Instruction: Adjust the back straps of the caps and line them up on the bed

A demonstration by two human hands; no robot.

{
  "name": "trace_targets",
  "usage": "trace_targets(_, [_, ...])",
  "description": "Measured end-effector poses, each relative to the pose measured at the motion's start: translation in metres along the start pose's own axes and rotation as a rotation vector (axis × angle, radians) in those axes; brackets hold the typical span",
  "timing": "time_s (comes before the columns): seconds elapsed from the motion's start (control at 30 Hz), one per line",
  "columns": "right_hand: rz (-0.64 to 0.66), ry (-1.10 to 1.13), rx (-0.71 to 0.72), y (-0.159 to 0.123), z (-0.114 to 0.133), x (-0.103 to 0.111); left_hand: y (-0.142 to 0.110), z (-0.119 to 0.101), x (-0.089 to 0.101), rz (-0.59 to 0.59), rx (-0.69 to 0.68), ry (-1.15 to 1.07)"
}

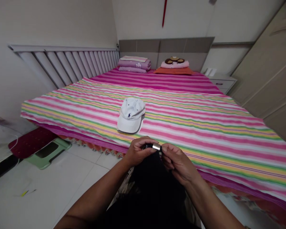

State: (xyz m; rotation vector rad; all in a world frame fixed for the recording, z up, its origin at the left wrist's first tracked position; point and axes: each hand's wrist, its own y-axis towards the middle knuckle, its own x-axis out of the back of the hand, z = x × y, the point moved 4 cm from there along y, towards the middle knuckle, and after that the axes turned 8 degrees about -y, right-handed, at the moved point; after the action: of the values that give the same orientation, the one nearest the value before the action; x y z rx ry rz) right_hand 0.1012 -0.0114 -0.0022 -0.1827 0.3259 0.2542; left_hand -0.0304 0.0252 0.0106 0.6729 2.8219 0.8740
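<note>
Head view: what is held at the fingers?

"A black band (147,146) with a metal clasp (156,147) is held between both hands. Its left end is gripped by the thumb and fingers of the left hand (139,152); its right end is pinched by the thumb and forefinger of the right hand (178,159)."

"What stage is shown?"

"The band is already in hand, and both ends are secured by the fingers. Whether the clasp is fastened or loose cannot be determined, so what is left to be done on it cannot be stated."

"What is located beyond the hands?"

"A white cap (131,111) is placed on the striped sheet (181,127), crown up, with its brim directed towards the hands. It is touched by neither hand. Folded bedding (133,65) is stacked near the headboard (143,47). On the floor, a green stool (44,157) is positioned left of the bed."

"Are any markings legible?"

"A small dark emblem (129,115), apparently a horse and rider, is shown on the cap. No lettering can be read on the clasp, the cap or elsewhere."
</note>
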Motion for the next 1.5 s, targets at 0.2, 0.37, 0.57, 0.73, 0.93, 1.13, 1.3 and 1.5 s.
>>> trace_targets(0.2, [-0.052, 0.023, 0.023, -0.001, 0.003, 0.0, 0.0, 0.001, 0.001, -0.037, 0.007, 0.022])
trace_targets(0.37, [-0.025, 0.066, -0.013, 0.0, 0.006, -0.002, 0.002, -0.002, 0.0, -0.029, -0.047, 0.051])
trace_targets(0.57, [-0.007, 0.02, -0.026, 0.002, 0.008, 0.0, 0.003, -0.002, 0.001, -0.024, -0.063, 0.062])
trace_targets(0.73, [-0.036, 0.046, -0.002, 0.003, 0.009, -0.003, -0.001, 0.01, -0.001, -0.078, 0.139, -0.102])
trace_targets(0.93, [-0.045, 0.047, 0.001, 0.0, 0.01, -0.006, -0.001, 0.006, -0.002, -0.101, 0.197, -0.142])
trace_targets(1.13, [-0.005, 0.105, 0.008, 0.0, 0.008, -0.007, 0.001, -0.006, -0.003, -0.083, 0.103, -0.141])
trace_targets(1.3, [-0.031, 0.028, 0.02, 0.001, 0.006, -0.008, -0.002, 0.0, -0.009, -0.078, 0.12, -0.285])
trace_targets(1.5, [-0.058, -0.027, 0.026, -0.002, 0.01, -0.01, -0.002, 0.001, -0.011, -0.055, 0.087, -0.253])
